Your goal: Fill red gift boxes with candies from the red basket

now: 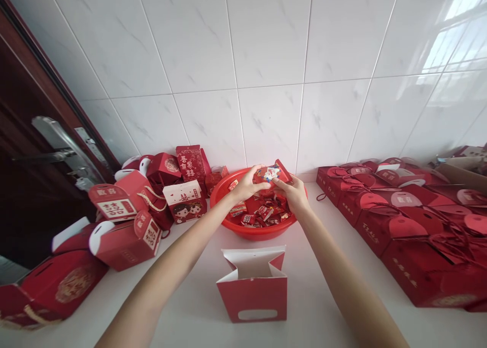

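- Nearest the camera, our bare forearms reach forward over a white tabletop (304,287) to a small red packet (268,174) with a colourful printed front, held up over the back part of a basin.
- Our left hand (247,184) pinches the packet's left end between thumb and fingers; our right hand (293,193) pinches its right side the same way.
- Below the packet we see the round red basin (254,233), holding many small wrapped sweets (266,213), mostly red.
- Between our forearms, just in front of the basin, an open box (258,294) stands upright – red outside, white inside, with a pale oval low on its near face.
- To the left we have a loose cluster of red gift boxes (127,244), some with rope handles; one shows two cartoon faces.
- To the right, red boxes with cords (380,226) stand packed in rows.
- Behind everything rises a pale tiled wall (270,114) – window light reflects at upper right – and a dark door (34,185) with a metal handle stands at far left.
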Tool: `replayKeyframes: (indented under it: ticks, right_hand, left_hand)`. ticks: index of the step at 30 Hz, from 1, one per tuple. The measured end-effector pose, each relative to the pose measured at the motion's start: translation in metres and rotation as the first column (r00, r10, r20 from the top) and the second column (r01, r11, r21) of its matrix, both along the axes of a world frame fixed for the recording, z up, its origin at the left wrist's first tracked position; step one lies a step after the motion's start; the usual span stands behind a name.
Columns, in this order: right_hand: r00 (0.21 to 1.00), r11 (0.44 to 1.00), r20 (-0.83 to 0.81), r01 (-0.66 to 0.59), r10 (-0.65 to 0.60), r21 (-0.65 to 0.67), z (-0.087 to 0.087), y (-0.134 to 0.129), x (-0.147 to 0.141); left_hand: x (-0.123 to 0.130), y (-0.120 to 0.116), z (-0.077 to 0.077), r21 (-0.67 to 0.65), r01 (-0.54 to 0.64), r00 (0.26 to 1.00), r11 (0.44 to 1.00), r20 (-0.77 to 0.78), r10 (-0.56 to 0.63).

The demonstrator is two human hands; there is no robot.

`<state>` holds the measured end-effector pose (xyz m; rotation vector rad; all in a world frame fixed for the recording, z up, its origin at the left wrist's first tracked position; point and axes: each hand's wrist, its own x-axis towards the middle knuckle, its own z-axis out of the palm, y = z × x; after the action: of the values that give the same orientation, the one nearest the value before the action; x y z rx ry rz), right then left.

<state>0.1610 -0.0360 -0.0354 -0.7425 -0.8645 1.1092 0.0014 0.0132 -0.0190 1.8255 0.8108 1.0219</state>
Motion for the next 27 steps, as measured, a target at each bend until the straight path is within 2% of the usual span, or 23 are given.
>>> replayKeyframes:
  ticks: [5,11,16,19,23,27]
  right_hand:
    - [1.000,1.000,-0.003,-0.006,0.006,0.001,0.002,-0.002,0.000]
    - [0.999,0.999,0.007,-0.049,0.049,-0.006,0.002,-0.002,-0.001]
    - [1.000,0.999,-0.007,-0.018,0.017,-0.047,0.000,0.000,0.002]
    - [0.999,0.998,-0.029,-0.043,0.042,-0.039,-0.001,0.000,0.003]
    - [0.998,0.998,-0.054,-0.042,0.039,-0.041,0.000,-0.001,0.002]
    - [0.995,0.997,-0.071,0.067,-0.070,-0.041,0.001,-0.002,0.000]
  left_hand:
    - [-0.002,0.001,0.004,0.012,0.058,0.998,0.998,-0.015,-0.058]
    - [-0.009,0.000,0.015,-0.129,0.166,0.985,0.978,-0.019,-0.169]
    - [-0.012,-0.001,0.017,-0.110,0.209,0.977,0.972,-0.024,-0.213]
    - [-0.013,-0.001,0.020,-0.103,0.240,0.969,0.965,-0.037,-0.245]
    - [-0.012,-0.004,0.022,-0.093,0.238,0.970,0.967,-0.037,-0.242]
    - [-0.009,-0.004,0.018,-0.094,0.181,0.983,0.979,-0.016,-0.183]
